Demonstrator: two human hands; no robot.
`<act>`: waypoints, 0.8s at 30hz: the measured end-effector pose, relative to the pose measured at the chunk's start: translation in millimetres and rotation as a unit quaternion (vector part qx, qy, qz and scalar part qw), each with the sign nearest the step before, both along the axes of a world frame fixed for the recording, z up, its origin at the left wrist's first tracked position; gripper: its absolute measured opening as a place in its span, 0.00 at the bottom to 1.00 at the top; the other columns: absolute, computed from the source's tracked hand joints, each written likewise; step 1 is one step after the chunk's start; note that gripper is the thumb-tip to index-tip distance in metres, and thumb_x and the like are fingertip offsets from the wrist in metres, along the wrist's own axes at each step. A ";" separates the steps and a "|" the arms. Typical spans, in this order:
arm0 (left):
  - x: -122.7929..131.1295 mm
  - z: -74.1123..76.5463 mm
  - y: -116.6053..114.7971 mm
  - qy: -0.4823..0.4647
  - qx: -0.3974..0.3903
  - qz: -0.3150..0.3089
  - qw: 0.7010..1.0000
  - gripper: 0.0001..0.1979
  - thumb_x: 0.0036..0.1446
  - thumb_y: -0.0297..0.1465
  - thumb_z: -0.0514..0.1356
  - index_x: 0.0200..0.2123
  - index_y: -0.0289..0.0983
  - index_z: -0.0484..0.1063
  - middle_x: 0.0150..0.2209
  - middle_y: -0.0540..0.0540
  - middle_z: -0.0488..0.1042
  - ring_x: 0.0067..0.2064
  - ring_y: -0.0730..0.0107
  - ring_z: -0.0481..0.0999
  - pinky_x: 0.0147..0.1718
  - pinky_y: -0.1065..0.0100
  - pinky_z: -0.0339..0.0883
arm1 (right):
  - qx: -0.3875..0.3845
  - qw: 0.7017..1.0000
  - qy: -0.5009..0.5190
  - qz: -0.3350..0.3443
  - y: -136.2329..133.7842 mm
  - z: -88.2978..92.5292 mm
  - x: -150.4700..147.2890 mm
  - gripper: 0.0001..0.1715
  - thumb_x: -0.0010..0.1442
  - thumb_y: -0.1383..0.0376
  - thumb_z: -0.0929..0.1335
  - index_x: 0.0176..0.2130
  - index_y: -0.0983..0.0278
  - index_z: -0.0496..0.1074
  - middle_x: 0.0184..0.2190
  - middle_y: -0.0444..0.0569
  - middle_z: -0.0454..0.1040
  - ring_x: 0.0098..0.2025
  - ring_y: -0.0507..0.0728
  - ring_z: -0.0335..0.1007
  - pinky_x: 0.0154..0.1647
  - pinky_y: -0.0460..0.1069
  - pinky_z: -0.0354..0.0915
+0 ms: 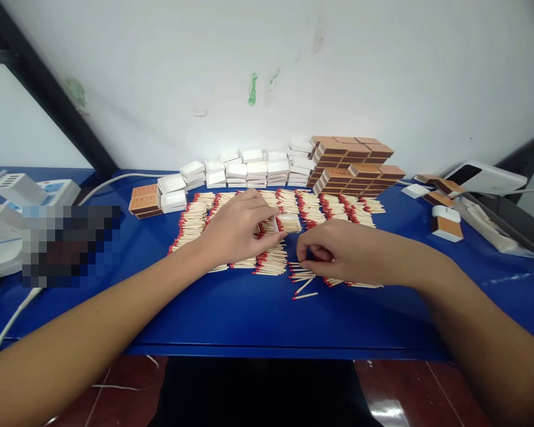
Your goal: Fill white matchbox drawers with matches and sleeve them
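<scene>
My left hand (pixel 238 228) is curled round a small white matchbox tray (pixel 288 222) that has matches in it, held just above the matches. To its right my right hand (pixel 333 252) rests on the table with fingers pinched together over a few loose matches (pixel 303 273); what the fingertips hold is hidden. Rows of red-tipped matches (pixel 324 207) lie spread on the blue table (pixel 249 320) under and behind both hands.
White inner trays (pixel 249 169) are stacked at the back, brown box sleeves (pixel 356 166) to their right, two more brown boxes (pixel 145 200) at the left. Loose boxes (pixel 445 224) and a white device (pixel 485 177) lie right. Power strips and cables (pixel 22 196) sit left.
</scene>
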State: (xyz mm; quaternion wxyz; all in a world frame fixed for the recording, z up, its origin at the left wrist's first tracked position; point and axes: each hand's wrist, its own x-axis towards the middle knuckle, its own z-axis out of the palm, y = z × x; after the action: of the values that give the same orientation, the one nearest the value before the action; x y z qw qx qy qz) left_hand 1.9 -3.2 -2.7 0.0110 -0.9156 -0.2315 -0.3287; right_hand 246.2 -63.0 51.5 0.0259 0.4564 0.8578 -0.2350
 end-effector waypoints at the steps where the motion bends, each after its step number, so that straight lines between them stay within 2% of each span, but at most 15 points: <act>1: 0.1 -0.1 0.1 -0.001 0.001 -0.002 1.000 0.15 0.67 0.40 0.66 0.48 0.35 0.81 0.35 0.44 0.81 0.44 0.57 0.76 0.45 0.58 0.72 | -0.002 1.000 0.000 -0.001 0.1 -0.1 -0.1 0.07 0.63 0.65 0.68 0.32 0.58 0.74 0.25 0.41 0.72 0.23 0.51 0.61 0.24 0.48 0.54; 11: 0.1 -1.5 1.1 -0.005 -0.004 -0.008 1.000 0.14 0.68 0.40 0.66 0.46 0.36 0.81 0.34 0.44 0.81 0.43 0.57 0.77 0.45 0.58 0.72 | 0.010 1.000 0.017 -0.003 2.9 1.1 2.1 0.06 0.61 0.67 0.69 0.30 0.59 0.73 0.25 0.41 0.71 0.24 0.52 0.60 0.26 0.49 0.51; 14: 0.3 -1.1 0.8 -0.008 -0.002 -0.014 1.000 0.13 0.68 0.40 0.65 0.44 0.35 0.81 0.33 0.44 0.80 0.42 0.58 0.76 0.44 0.58 0.71 | 0.060 0.997 0.045 -0.020 7.2 2.5 6.8 0.07 0.63 0.63 0.69 0.32 0.58 0.75 0.22 0.39 0.68 0.24 0.52 0.60 0.27 0.49 0.51; 16: 0.7 -0.5 -0.2 -0.007 -0.001 -0.018 1.000 0.14 0.68 0.41 0.66 0.44 0.35 0.81 0.33 0.44 0.80 0.41 0.58 0.76 0.44 0.59 0.71 | 0.122 0.990 0.066 -0.036 10.7 1.7 8.9 0.10 0.66 0.59 0.69 0.33 0.59 0.75 0.20 0.39 0.65 0.23 0.52 0.59 0.28 0.49 0.50; 19: 1.7 1.1 -2.7 -0.005 0.002 -0.019 1.000 0.14 0.68 0.42 0.66 0.44 0.36 0.81 0.33 0.44 0.80 0.42 0.59 0.76 0.44 0.59 0.71 | 0.205 0.975 0.078 -0.047 14.4 -1.1 7.8 0.10 0.67 0.59 0.68 0.35 0.60 0.75 0.20 0.39 0.64 0.24 0.52 0.59 0.29 0.49 0.50; 24: 3.2 2.6 -4.4 -0.010 0.003 -0.030 0.999 0.14 0.69 0.42 0.64 0.43 0.37 0.81 0.35 0.44 0.81 0.42 0.59 0.76 0.44 0.59 0.72 | 0.216 0.973 0.073 -0.034 14.5 -5.0 0.0 0.10 0.67 0.61 0.67 0.37 0.61 0.76 0.21 0.41 0.66 0.25 0.53 0.61 0.30 0.49 0.50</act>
State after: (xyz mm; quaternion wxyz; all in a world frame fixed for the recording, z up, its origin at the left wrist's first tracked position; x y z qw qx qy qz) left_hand 5.1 -7.6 0.0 0.0011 -0.9189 -0.2027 -0.3384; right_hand 246.2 -48.6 46.5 -0.1436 0.4614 0.8720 -0.0776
